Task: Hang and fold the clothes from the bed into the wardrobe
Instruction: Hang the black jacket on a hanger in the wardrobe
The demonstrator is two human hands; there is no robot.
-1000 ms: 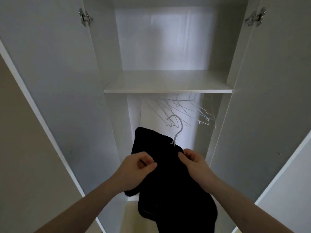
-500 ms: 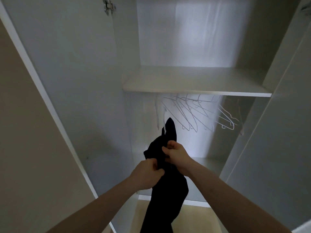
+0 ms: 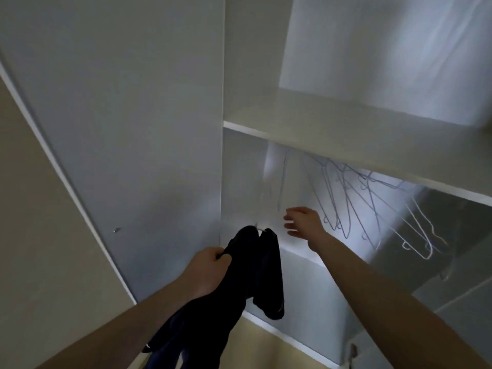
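My left hand (image 3: 206,272) grips a black garment (image 3: 250,278) that hangs down in front of the open white wardrobe (image 3: 266,75). A thin wire hanger end (image 3: 262,230) peeks out at the garment's top. My right hand (image 3: 303,222) reaches into the wardrobe with fingers spread and holds nothing. It sits just left of several empty wire hangers (image 3: 354,198) that dangle below the shelf (image 3: 359,145); the rail itself is hidden.
The wardrobe's left door (image 3: 119,129) stands open beside my left arm. A lower white ledge (image 3: 300,257) runs under my right wrist. Beige floor (image 3: 266,350) shows below the wardrobe's base.
My right hand has let go of the garment and moved up and right toward the hangers. The left hand keeps holding the garment. The view has swung left and tilted.
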